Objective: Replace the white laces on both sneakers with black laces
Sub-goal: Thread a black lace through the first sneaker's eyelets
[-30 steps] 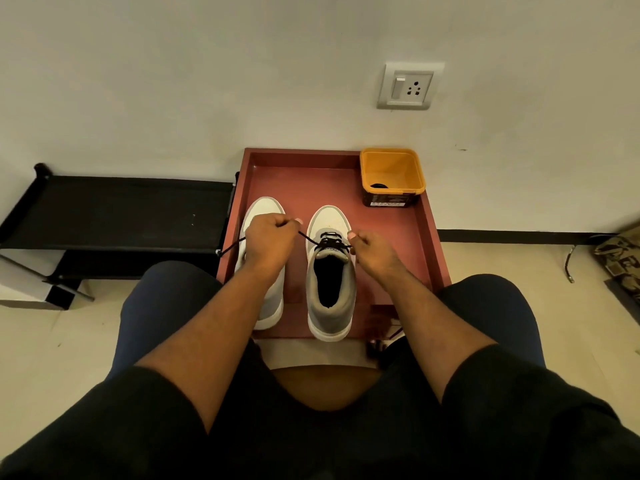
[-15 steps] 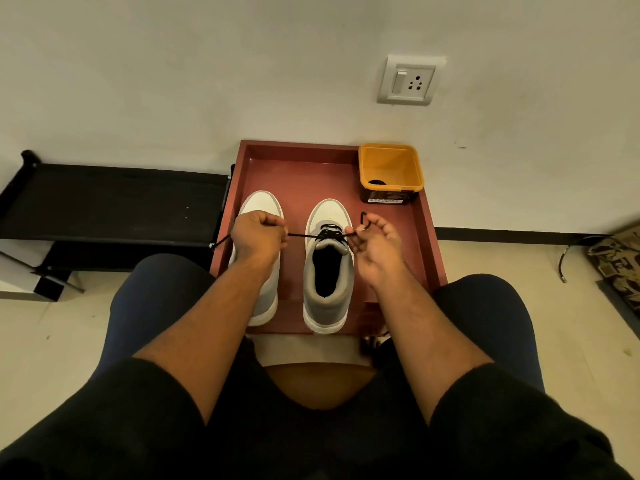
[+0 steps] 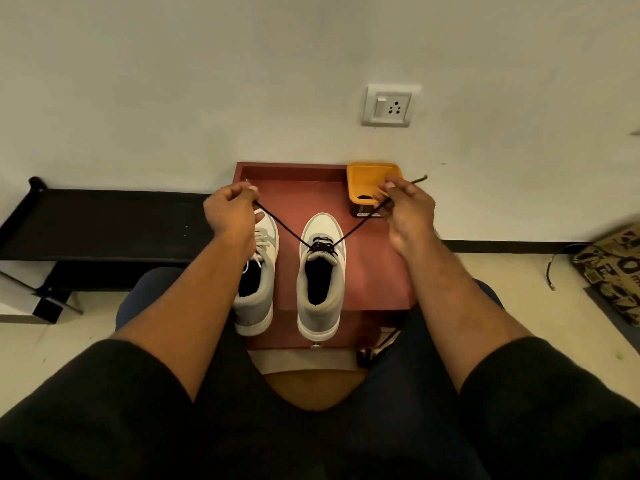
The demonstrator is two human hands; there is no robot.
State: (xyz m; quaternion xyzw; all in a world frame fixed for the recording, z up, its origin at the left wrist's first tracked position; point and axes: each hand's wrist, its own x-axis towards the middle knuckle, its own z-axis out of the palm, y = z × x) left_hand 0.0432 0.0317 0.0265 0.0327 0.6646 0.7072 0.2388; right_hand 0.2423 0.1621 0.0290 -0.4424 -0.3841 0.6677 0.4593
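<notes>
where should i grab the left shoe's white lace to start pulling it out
Pinch the white lace at a crossing over the tongue, coming from above: the left shoe stands upright with its opening up, so the crossings lie exposed on top. The left hand and right hand each hold an end of the black lace.

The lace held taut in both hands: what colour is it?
Black lace, seen best in the head view.

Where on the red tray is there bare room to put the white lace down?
Bare patches on the red tray: right of the right sneaker, and the back strip behind both toes, left of the orange tub. The taut black lace crosses above both. Between the sneakers it is narrow.
</notes>
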